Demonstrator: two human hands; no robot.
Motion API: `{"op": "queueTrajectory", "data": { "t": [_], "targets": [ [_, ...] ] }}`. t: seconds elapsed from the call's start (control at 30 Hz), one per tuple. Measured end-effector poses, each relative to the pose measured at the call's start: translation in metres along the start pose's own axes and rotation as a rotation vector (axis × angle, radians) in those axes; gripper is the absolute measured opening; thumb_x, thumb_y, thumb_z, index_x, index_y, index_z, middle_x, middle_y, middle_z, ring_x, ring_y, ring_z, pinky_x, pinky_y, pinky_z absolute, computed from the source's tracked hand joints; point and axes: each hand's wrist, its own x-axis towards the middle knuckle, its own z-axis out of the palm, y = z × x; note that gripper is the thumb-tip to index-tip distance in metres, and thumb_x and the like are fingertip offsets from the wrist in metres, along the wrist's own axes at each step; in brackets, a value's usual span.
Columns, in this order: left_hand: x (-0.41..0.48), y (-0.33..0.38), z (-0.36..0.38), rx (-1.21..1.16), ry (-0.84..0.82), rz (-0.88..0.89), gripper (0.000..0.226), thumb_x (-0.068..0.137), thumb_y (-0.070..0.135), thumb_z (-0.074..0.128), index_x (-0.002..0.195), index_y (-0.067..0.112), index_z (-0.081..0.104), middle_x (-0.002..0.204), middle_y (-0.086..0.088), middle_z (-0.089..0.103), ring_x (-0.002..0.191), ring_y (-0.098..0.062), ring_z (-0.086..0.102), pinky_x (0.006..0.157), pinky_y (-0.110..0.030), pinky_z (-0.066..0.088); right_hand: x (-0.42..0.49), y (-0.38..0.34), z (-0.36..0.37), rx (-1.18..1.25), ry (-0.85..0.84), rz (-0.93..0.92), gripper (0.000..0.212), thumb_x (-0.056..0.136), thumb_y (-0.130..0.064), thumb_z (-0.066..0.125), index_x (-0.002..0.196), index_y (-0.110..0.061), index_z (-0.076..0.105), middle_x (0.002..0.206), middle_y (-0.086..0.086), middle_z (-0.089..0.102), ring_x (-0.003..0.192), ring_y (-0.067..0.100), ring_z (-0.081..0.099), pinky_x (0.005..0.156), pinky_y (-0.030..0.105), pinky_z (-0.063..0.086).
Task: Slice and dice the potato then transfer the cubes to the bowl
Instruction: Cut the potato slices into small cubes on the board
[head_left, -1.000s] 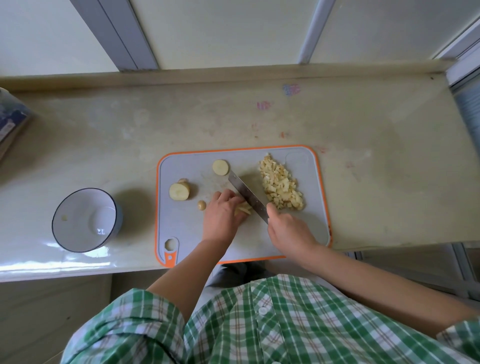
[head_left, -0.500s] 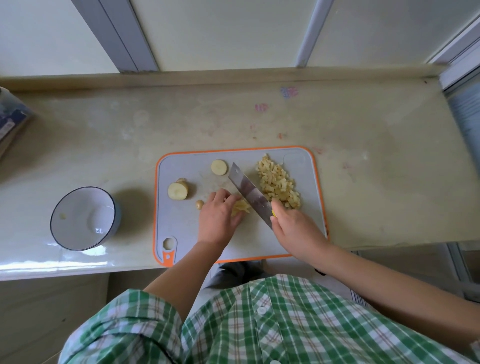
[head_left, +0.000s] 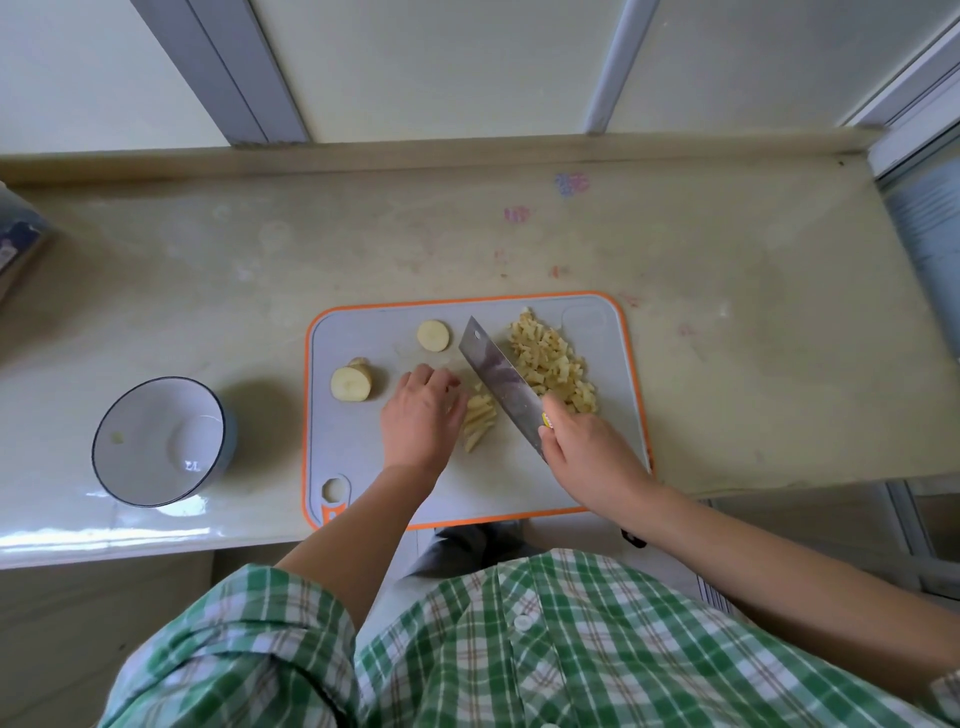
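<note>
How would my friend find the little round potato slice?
Find the grey cutting board with the orange rim, then look near its far edge, just left of the knife tip. The round potato slice lies flat there alone, thinner than the thick potato chunk to its left.

Smooth, glossy pale beige stone-look countertop (head_left: 727, 322), mirror-bright along the near edge. Matt grey plastic cutting board (head_left: 358, 447) with orange rim. Broad rectangular metal knife blade (head_left: 497, 375), dully reflective. Glazed, shiny round white bowl (head_left: 136, 448) with dark rim. Soft matt green-checked woven cloth shirt (head_left: 545, 649).
</note>
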Motion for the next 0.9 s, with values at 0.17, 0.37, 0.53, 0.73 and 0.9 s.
{"op": "queueTrajectory", "data": {
  "t": [0.17, 0.37, 0.53, 0.73, 0.9],
  "targets": [
    [-0.012, -0.001, 0.007, 0.005, -0.060, 0.069, 0.018, 0.076, 0.028, 0.076, 0.090, 0.018, 0.071, 0.082, -0.002, 0.059, 0.080, -0.029, 0.058, 0.058, -0.034, 0.043, -0.002, -0.007, 0.011, -0.073, -0.043, -0.014, 0.015, 0.098, -0.019, 0.035, 0.109, -0.010, 0.040, 0.066, 0.000, 0.044, 0.058, 0.025, 0.042, 0.048, 0.034, 0.025],
    [-0.015, 0.003, 0.011, -0.050, -0.037, 0.015, 0.004, 0.073, 0.019, 0.080, 0.076, 0.018, 0.077, 0.077, -0.002, 0.061, 0.073, -0.028, 0.057, 0.057, -0.031, 0.039, -0.001, -0.007, 0.020, -0.113, -0.083, -0.012, 0.025, 0.097, -0.014, 0.035, 0.121, -0.007, 0.036, 0.064, 0.000, 0.044, 0.057, 0.024, 0.048, 0.042, 0.029, 0.022],
    [-0.014, 0.003, 0.013, -0.056, -0.042, 0.044, 0.008, 0.070, 0.015, 0.081, 0.066, 0.017, 0.074, 0.073, -0.003, 0.060, 0.067, -0.028, 0.056, 0.054, -0.030, 0.039, 0.005, -0.014, 0.025, -0.123, -0.111, 0.009, 0.031, 0.096, -0.010, 0.035, 0.127, -0.005, 0.035, 0.069, 0.004, 0.047, 0.061, 0.029, 0.046, 0.048, 0.033, 0.028],
    [-0.012, 0.004, 0.011, -0.049, -0.069, 0.052, 0.008, 0.071, 0.015, 0.081, 0.067, 0.016, 0.074, 0.073, -0.003, 0.061, 0.067, -0.029, 0.057, 0.052, -0.033, 0.044, 0.008, -0.013, 0.036, -0.123, -0.078, 0.018, 0.026, 0.097, -0.013, 0.035, 0.123, -0.006, 0.037, 0.076, 0.009, 0.059, 0.067, 0.034, 0.059, 0.051, 0.034, 0.035],
    [-0.013, 0.001, 0.010, -0.085, -0.055, 0.051, 0.007, 0.077, 0.021, 0.077, 0.078, 0.015, 0.074, 0.077, -0.004, 0.060, 0.072, -0.029, 0.057, 0.058, -0.034, 0.043, 0.010, -0.008, 0.033, -0.124, -0.047, 0.003, 0.023, 0.101, -0.018, 0.033, 0.120, -0.007, 0.039, 0.072, 0.009, 0.060, 0.062, 0.030, 0.059, 0.046, 0.032, 0.032]
  ]
}}
